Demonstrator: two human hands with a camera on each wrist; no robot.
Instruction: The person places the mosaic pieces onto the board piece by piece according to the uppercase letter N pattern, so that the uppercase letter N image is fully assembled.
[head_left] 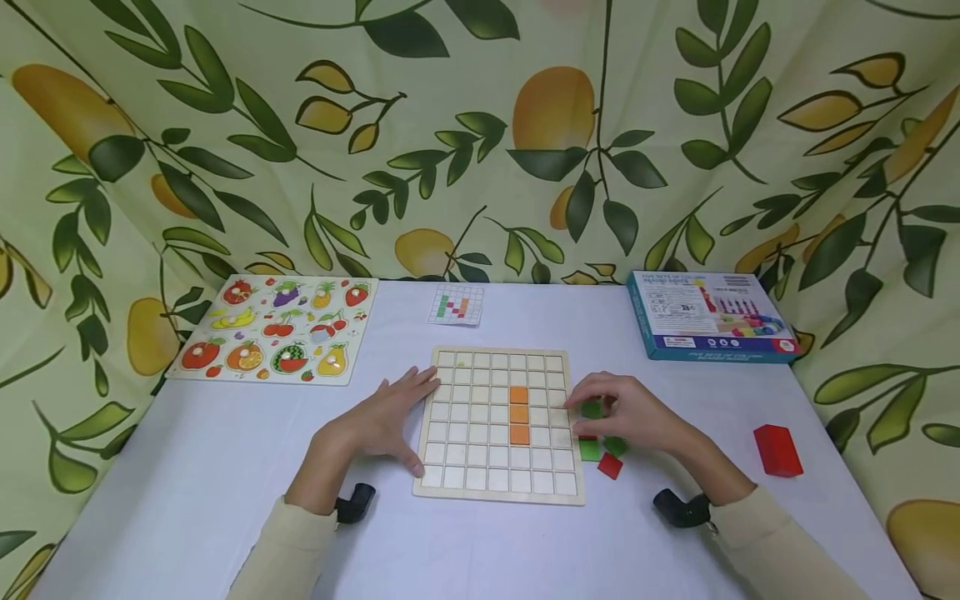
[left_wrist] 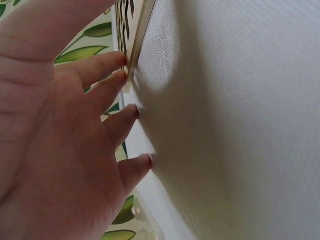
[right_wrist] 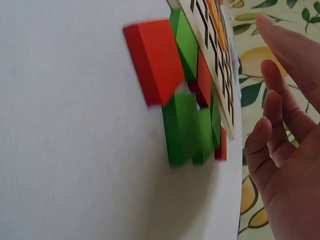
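A wooden grid board lies flat on the white table, with three orange squares stacked in one column right of its middle. My left hand spreads its fingers along the board's left edge, thumb and fingertips touching the rim. Over the right edge hovers my right hand, fingers loosely bent and nothing visible between them. Beneath and beside it are several loose green blocks and red blocks, close against the board's right side. The right hand partly hides this pile in the head view.
Behind the board lies a small card with a coloured grid pattern. A fruit picture board is at the back left, a blue-edged box at the back right. A larger red block sits far right. Patterned cloth hangs behind.
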